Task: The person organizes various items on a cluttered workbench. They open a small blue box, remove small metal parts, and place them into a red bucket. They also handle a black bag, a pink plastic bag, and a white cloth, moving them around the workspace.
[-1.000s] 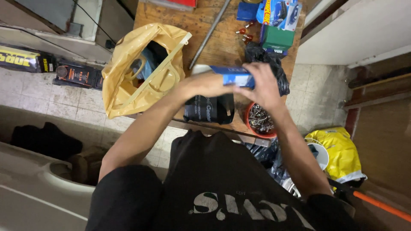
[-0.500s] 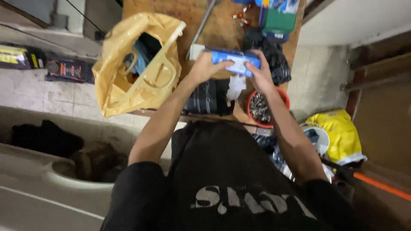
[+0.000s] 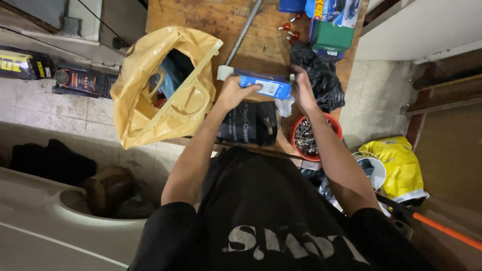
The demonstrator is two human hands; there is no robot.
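Both hands are gripping a flat blue cardboard box with a white label [image 3: 265,86] above the worn wooden workbench [image 3: 211,17]. The left hand [image 3: 232,93] is closing around the box's 9 o'clock end, while the right hand [image 3: 303,89] is pinching its 3 o'clock end. A crumpled yellow plastic bag [image 3: 150,95] is lying at 9 o'clock from the box. A round red tub of metal screws [image 3: 309,136] is sitting at 5 o'clock, and a black plastic bag [image 3: 321,75] is resting at 3 o'clock, just behind the right hand.
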